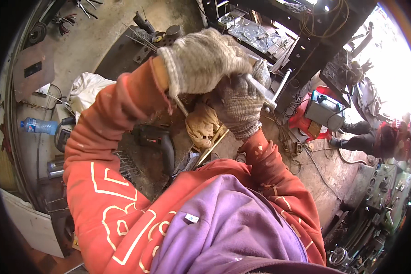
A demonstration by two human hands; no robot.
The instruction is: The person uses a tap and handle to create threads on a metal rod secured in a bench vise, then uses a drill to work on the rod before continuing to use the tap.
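Head view shows a bare metal piece (260, 89) raised in front of the wearer's chest, well above the floor (322, 185), with one bar running down beside the right hand (242, 102) and a second, slimmer length slanting up and outward from near its rounded lower end. The right hand's fingers seem closed around the piece, though they are partly hidden behind the left hand (198, 59), whose own fingers are curled narrow near the bar's upper end; whether those actually grip the metal cannot be told. It looks like steel, so it should be stiff, dense for its slim build and hard to damage, with no give when squeezed. Its bright, smooth faces could slide against the knit gloves (246, 116), more so if oily, which does not show. The straight bar appears to offer the surest hold, with the fingers wrapped fully round it and the rounded end serving as a stop; the slimmer length, standing out to one side, would probably twist the piece if gripped alone. A second hand near the upper end should steady that turning. Below lie a tan cloth bundle (201, 128) and a dark power tool (155, 141), both apart from the metal.
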